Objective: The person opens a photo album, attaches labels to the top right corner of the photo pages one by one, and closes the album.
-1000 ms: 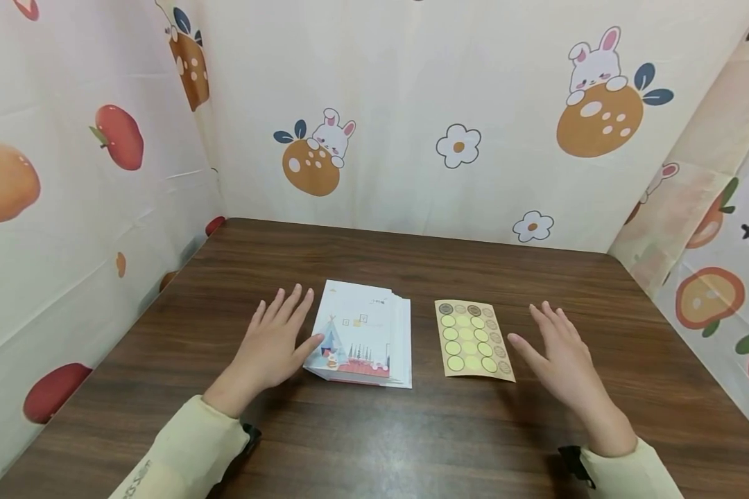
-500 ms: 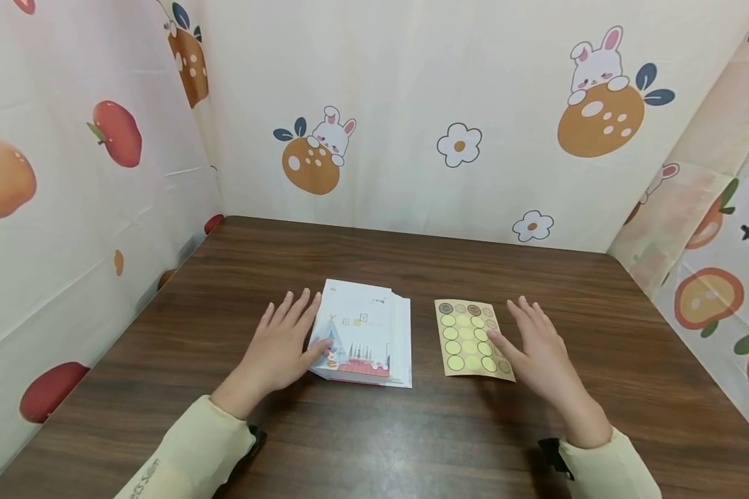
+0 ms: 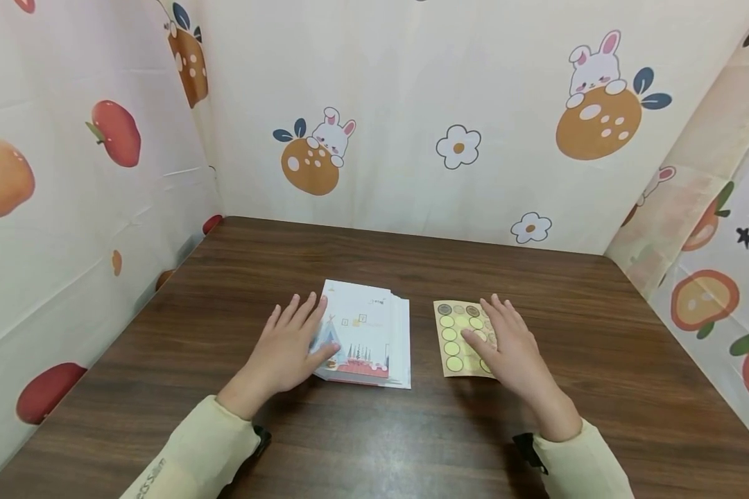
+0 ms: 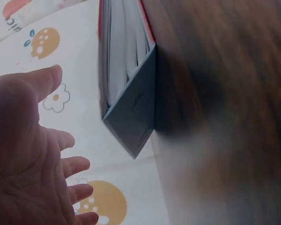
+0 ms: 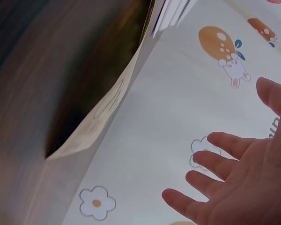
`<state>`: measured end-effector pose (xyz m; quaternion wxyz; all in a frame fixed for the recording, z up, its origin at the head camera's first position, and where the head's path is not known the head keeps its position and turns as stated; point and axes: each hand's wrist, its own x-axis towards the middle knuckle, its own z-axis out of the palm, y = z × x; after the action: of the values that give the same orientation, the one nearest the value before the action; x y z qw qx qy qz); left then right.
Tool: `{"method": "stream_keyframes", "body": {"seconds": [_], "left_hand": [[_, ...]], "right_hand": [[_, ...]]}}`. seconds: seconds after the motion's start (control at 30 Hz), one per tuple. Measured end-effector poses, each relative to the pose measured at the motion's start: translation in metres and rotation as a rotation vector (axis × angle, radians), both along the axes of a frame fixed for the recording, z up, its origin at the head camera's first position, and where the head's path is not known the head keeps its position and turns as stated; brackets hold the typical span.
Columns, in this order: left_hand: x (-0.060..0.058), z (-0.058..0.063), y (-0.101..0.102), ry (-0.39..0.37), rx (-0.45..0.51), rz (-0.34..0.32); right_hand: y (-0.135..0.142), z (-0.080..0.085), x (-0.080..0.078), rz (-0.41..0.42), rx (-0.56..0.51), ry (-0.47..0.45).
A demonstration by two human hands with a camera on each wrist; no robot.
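White book (image 3: 365,329) lies below-right of your left hand (image 3: 283,350), yellow sheet (image 3: 453,339) below-left of your right hand (image 3: 517,355); both are outstretched, holding nothing. You seem at the reaching step; gripping would call for lowering and curling them.

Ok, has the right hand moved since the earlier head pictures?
Yes, leftward: in the head view the right hand has gone from beside the yellow-dotted sheet to overlapping it.

A thick, tent-printed white book (image 3: 365,322) is lying flat near the left hand (image 3: 283,353), left of a slightly curling, yellow-circled tan sheet (image 3: 453,341) near the right hand (image 3: 518,359).
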<state>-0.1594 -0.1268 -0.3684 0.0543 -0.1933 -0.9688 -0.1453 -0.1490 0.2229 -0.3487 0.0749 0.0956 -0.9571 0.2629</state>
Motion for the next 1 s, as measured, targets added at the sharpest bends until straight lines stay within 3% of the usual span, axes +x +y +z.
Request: {"method": "stream_keyframes", "body": {"seconds": [0.67, 1.0], "left_hand": [[0.005, -0.006, 0.014, -0.059, -0.057, -0.013], [0.006, -0.006, 0.017, -0.06, -0.076, 0.0]], "right_hand": [[-0.044, -0.008, -0.007, 0.075, 0.006, 0.005], [-0.066, -0.011, -0.01, 0.123, 0.068, -0.076]]}}
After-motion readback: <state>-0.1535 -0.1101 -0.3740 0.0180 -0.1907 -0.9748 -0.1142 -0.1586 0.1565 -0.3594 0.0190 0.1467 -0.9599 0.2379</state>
